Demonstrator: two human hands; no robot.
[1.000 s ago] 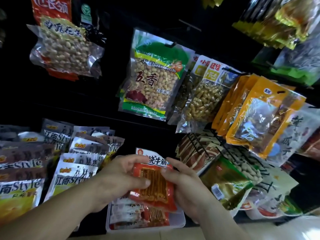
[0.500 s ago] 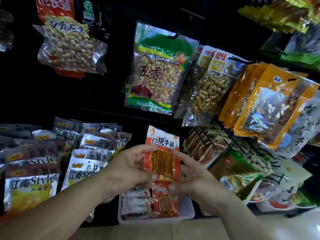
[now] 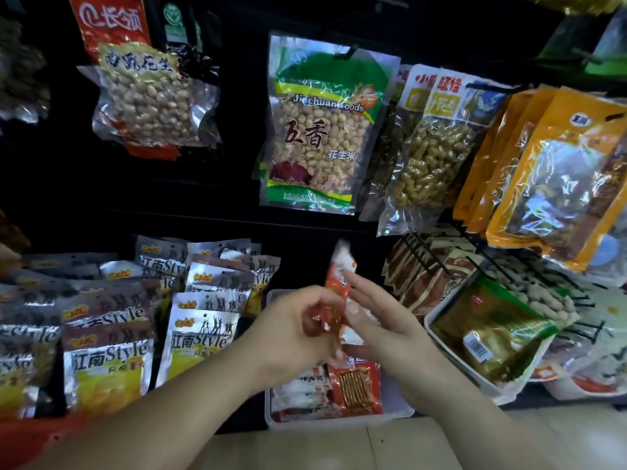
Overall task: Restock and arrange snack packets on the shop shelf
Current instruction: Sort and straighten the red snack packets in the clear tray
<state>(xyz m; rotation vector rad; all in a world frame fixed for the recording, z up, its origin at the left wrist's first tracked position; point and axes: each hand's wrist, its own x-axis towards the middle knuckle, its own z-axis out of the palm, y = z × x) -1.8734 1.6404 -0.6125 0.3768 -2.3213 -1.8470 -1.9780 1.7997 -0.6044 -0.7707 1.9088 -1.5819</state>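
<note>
Turned edge-on since half a second ago, when its printed front faced us, the red snack packet [image 3: 340, 279] now shows only as a thin upright strip between our two hands, which have closed in around it. From biggest to smallest, the scene runs like this: the dark shop shelf [image 3: 101, 205] fills the view; on its pegs hang a green peanut bag [image 3: 322, 130] in the centre, a clear bag of peanuts [image 3: 149, 103] at upper left and a row of orange bags [image 3: 559, 184] at right; overlapping silver packets [image 3: 200, 337] lie in rows at lower left; a white tray [image 3: 339, 424] sits at the shelf's front edge directly below our hands, holding more red packets [image 3: 356, 388] lying flat; a second tray just to its right carries a green-and-gold packet [image 3: 488, 334]. Our left hand [image 3: 291, 334] has its fingers curled around the packet's crumpled lower half, gripping it. Our right hand [image 3: 386, 320] keeps its fingers straight and together, laid flat against the packet's right side, steadying it without clasping. We judge that the turn lines the packet up to slip into the tray beside the others; it is held above the tray, not yet placed, so restocking here is under way
</note>
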